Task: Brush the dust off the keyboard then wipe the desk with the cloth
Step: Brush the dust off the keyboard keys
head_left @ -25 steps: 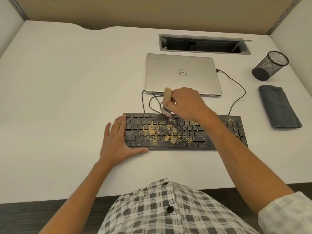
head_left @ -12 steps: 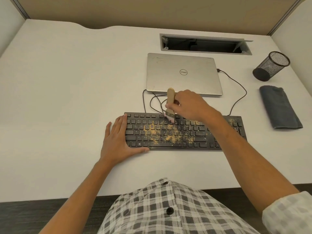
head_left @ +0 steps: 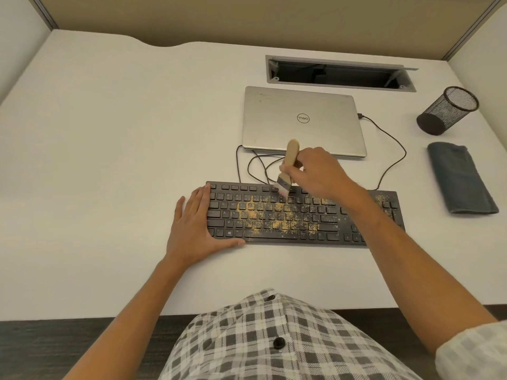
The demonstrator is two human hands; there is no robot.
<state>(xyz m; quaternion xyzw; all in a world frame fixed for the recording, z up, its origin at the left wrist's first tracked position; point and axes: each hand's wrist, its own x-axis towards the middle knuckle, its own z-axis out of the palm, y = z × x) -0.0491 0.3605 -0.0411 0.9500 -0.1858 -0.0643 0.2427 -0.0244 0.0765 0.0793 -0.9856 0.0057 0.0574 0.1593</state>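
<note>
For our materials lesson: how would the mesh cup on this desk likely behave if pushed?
The mesh cup is open wire, so it is probably light and would slide easily. It looks empty and taller than wide, so a push near the rim might tip it. Being round, it could then roll.

White tabletop [head_left: 109, 160] carries everything. Black keyboard [head_left: 323, 229] lies flat near front edge, tan dust scattered over middle keys and far-right keys. Closed silver laptop [head_left: 274, 119] sits behind keyboard, black cable [head_left: 395, 144] looping from its right side toward keyboard. Black mesh cup [head_left: 444, 113] stands at right rear. Folded grey cloth [head_left: 461, 179] lies just in front of cup. Open cable tray [head_left: 340, 74] recessed near back edge. Left hand [head_left: 192, 231] rests flat on tabletop, against keyboard's left end.
</note>
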